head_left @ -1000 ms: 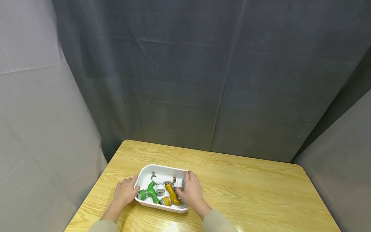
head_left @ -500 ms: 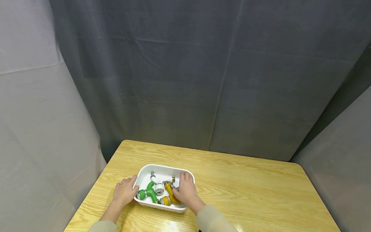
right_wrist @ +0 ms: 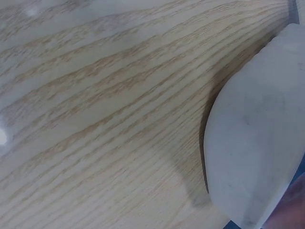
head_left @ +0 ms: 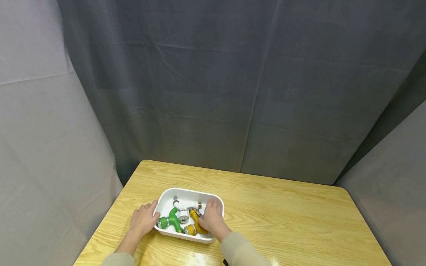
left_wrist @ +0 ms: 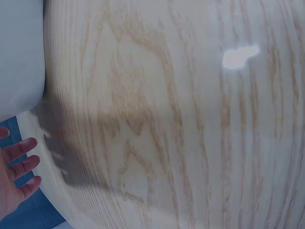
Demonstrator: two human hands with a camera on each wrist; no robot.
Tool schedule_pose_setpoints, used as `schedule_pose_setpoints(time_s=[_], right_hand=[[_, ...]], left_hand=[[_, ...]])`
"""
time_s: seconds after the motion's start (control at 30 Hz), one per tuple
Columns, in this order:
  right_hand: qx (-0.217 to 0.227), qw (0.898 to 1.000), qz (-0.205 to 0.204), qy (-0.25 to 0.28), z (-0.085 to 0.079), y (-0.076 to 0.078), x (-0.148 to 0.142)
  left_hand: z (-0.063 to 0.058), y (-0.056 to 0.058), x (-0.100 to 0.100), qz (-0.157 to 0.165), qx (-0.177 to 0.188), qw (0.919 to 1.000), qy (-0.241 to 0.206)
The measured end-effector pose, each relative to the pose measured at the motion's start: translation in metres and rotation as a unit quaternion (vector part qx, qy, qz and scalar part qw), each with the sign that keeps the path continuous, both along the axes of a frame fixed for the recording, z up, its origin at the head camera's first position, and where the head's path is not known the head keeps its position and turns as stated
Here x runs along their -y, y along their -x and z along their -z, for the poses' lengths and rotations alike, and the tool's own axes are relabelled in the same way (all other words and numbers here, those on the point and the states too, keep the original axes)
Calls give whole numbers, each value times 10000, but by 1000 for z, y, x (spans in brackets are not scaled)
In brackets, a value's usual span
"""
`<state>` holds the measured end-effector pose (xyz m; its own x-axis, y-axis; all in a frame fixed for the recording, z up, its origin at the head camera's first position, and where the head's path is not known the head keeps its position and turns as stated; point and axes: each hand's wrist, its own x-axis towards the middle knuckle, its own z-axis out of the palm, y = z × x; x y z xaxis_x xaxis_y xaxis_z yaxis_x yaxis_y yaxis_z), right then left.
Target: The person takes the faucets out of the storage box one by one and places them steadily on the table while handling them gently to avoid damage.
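A white plastic basin (head_left: pixel 186 191) stands on the table, holding a green tap (head_left: pixel 173 220), a white tap (head_left: pixel 183 215) and a yellow tap (head_left: pixel 196 221). My left hand (head_left: pixel 144 218) lies at the basin's left rim, thumb against it; in the left wrist view its fingers (left_wrist: pixel 23 167) are spread and fairly straight. Inside the right end of the basin is my right hand (head_left: pixel 213 218), beside the yellow tap and over a small metallic piece (head_left: pixel 200 214). Its fingertips are blurred and partly hidden, so any hold on that piece is unclear.
The wooden table (head_left: pixel 283 218) extends well to the right of the basin. Dark grey curtain (head_left: pixel 199 92) hangs behind its far edge. Pale cloth hangs on the left (head_left: pixel 50 147) and right (head_left: pixel 382 192) sides.
My right hand has shifted left from the basin's right rim to inside it, uncovering that rim. My left hand stays in place, and the taps look unmoved.
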<state>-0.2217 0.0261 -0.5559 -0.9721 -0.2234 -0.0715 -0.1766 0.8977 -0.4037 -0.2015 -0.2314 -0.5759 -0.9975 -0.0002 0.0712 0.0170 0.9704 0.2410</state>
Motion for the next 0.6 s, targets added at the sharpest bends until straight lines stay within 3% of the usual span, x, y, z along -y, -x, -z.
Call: schedule_pose_setpoints(time_s=[0.17,0.6], right_hand=[[377,9986,276,245,2,0,2],[562,9958,581,431,5,3,5]], left_hand=[[-1,0,-1,-6,22,10000,-26],[-1,-1,-1,-39,33,10000,-51]])
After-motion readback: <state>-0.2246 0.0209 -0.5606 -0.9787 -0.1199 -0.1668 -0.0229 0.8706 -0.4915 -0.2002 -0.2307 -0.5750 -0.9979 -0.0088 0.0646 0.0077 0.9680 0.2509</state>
